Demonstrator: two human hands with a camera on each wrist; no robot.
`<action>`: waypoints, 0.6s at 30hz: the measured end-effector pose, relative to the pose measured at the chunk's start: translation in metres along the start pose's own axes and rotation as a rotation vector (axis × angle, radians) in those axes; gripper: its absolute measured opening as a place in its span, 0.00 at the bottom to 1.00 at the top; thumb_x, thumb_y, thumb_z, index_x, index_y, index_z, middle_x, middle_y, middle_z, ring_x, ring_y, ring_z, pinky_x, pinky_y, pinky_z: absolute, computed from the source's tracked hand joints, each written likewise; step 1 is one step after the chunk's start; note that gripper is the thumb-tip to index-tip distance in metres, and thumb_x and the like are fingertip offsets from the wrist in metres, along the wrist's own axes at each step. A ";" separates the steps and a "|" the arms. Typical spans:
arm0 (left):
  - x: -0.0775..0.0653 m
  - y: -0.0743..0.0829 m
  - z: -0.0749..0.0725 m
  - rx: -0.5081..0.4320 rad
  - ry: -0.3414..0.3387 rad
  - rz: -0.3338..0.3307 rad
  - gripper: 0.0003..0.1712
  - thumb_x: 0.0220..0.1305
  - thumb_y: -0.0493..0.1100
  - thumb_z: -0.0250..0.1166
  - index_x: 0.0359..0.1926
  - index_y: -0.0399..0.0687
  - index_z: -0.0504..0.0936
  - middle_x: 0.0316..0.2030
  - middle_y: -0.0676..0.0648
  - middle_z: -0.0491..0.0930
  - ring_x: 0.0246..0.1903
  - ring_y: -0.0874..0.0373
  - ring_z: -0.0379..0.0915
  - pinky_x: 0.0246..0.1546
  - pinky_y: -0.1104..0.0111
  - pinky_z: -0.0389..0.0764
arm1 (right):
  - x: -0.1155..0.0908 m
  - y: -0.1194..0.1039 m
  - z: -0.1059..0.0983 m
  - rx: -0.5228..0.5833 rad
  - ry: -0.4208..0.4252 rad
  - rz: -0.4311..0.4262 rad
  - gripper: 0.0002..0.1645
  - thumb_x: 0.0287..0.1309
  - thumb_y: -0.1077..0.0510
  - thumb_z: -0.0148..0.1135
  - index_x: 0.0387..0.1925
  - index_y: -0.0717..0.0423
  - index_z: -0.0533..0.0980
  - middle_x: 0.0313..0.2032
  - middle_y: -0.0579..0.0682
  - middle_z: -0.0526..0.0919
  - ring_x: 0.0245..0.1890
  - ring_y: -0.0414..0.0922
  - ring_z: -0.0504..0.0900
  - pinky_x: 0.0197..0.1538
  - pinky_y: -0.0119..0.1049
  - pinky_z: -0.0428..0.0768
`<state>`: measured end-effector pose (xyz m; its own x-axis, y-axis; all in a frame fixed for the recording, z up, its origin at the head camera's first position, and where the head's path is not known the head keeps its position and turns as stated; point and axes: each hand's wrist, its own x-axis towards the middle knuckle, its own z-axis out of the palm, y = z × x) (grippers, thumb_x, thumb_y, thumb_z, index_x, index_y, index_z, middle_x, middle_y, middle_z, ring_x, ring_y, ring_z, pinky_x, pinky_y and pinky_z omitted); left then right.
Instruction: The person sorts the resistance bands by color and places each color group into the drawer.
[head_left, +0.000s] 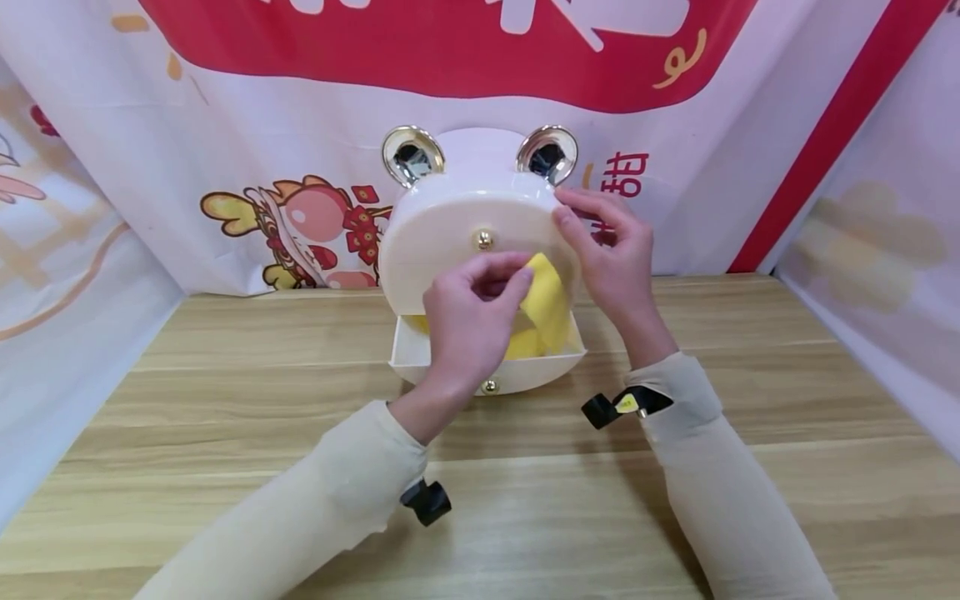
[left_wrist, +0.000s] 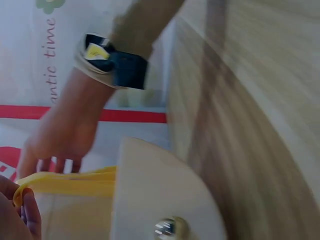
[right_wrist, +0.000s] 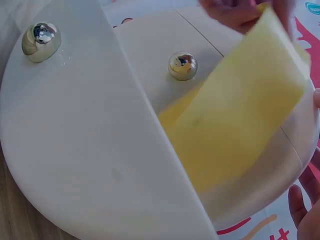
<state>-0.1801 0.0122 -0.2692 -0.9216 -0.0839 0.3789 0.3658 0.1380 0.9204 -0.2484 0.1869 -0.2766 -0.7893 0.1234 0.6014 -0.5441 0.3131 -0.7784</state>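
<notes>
A white rounded box (head_left: 423, 258) with gold-rimmed, ear-like rings stands against the backdrop, its lower drawer (head_left: 528, 375) pulled out. My left hand (head_left: 472, 312) pinches the upper end of a yellow cloth (head_left: 547, 304) between thumb and fingers. In the right wrist view that cloth (right_wrist: 240, 100) slants down behind the drawer front (right_wrist: 100, 130), which hides its lower end. More yellow shows inside the drawer. My right hand (head_left: 618, 254) rests with extended fingers at the upper right side of the box, below the right ring (head_left: 547, 154).
A wooden table (head_left: 262, 450) lies under the box. Printed white and red cloth backdrops (head_left: 330, 108) rise behind and at both sides. Gold knobs (head_left: 485, 240) sit on the box front and the drawer. Each sleeved wrist carries a black camera (head_left: 426, 502).
</notes>
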 end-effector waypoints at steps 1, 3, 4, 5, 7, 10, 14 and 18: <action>-0.001 -0.004 -0.001 0.015 0.000 -0.002 0.08 0.68 0.41 0.74 0.46 0.46 0.93 0.40 0.48 0.93 0.37 0.59 0.87 0.41 0.72 0.89 | 0.000 0.000 0.000 0.000 0.000 -0.001 0.19 0.71 0.46 0.68 0.59 0.43 0.86 0.61 0.44 0.86 0.57 0.40 0.82 0.52 0.30 0.83; -0.002 -0.012 -0.004 0.043 0.000 -0.012 0.07 0.68 0.41 0.74 0.45 0.45 0.93 0.40 0.47 0.93 0.37 0.59 0.87 0.41 0.73 0.88 | -0.001 0.000 0.000 0.000 0.000 -0.004 0.19 0.71 0.46 0.68 0.59 0.43 0.86 0.61 0.44 0.86 0.57 0.40 0.82 0.51 0.30 0.84; -0.003 -0.016 -0.006 0.058 0.001 -0.018 0.07 0.68 0.41 0.74 0.45 0.46 0.93 0.40 0.47 0.93 0.37 0.59 0.87 0.40 0.74 0.88 | -0.001 0.000 0.001 -0.002 0.001 -0.004 0.19 0.71 0.46 0.68 0.59 0.43 0.86 0.61 0.44 0.86 0.57 0.40 0.82 0.51 0.29 0.84; -0.004 -0.019 -0.009 0.076 0.000 -0.020 0.07 0.68 0.41 0.74 0.45 0.46 0.93 0.40 0.48 0.93 0.37 0.59 0.87 0.40 0.74 0.88 | -0.001 0.000 0.001 -0.001 0.002 -0.005 0.19 0.71 0.46 0.68 0.59 0.43 0.86 0.61 0.44 0.86 0.57 0.40 0.82 0.51 0.29 0.84; -0.005 -0.025 -0.014 0.127 -0.008 -0.017 0.07 0.68 0.42 0.74 0.45 0.47 0.93 0.39 0.48 0.93 0.36 0.58 0.87 0.38 0.75 0.86 | -0.001 -0.001 0.001 -0.002 0.004 -0.004 0.20 0.71 0.45 0.68 0.59 0.43 0.86 0.61 0.43 0.85 0.57 0.40 0.82 0.51 0.29 0.85; -0.007 -0.033 -0.022 0.215 -0.035 0.005 0.07 0.67 0.42 0.75 0.44 0.47 0.93 0.37 0.49 0.92 0.35 0.58 0.86 0.36 0.75 0.85 | -0.002 -0.001 0.002 -0.007 0.009 0.001 0.20 0.70 0.43 0.68 0.59 0.42 0.86 0.61 0.42 0.85 0.57 0.40 0.82 0.53 0.30 0.85; -0.010 -0.041 -0.032 0.331 -0.084 0.040 0.07 0.66 0.42 0.75 0.44 0.46 0.93 0.37 0.48 0.92 0.35 0.57 0.86 0.34 0.73 0.83 | -0.002 0.000 0.001 -0.014 0.014 0.013 0.21 0.70 0.42 0.68 0.59 0.41 0.86 0.61 0.41 0.85 0.57 0.40 0.82 0.53 0.31 0.84; -0.011 -0.048 -0.041 0.443 -0.121 0.037 0.09 0.65 0.41 0.76 0.45 0.46 0.93 0.37 0.47 0.92 0.35 0.56 0.85 0.36 0.69 0.83 | -0.002 0.000 0.001 -0.015 0.013 0.015 0.20 0.70 0.42 0.68 0.59 0.41 0.86 0.61 0.42 0.85 0.57 0.40 0.82 0.53 0.31 0.84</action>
<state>-0.1823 -0.0344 -0.3139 -0.9271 0.0409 0.3726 0.3323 0.5499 0.7663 -0.2474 0.1857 -0.2778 -0.7935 0.1405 0.5921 -0.5280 0.3248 -0.7847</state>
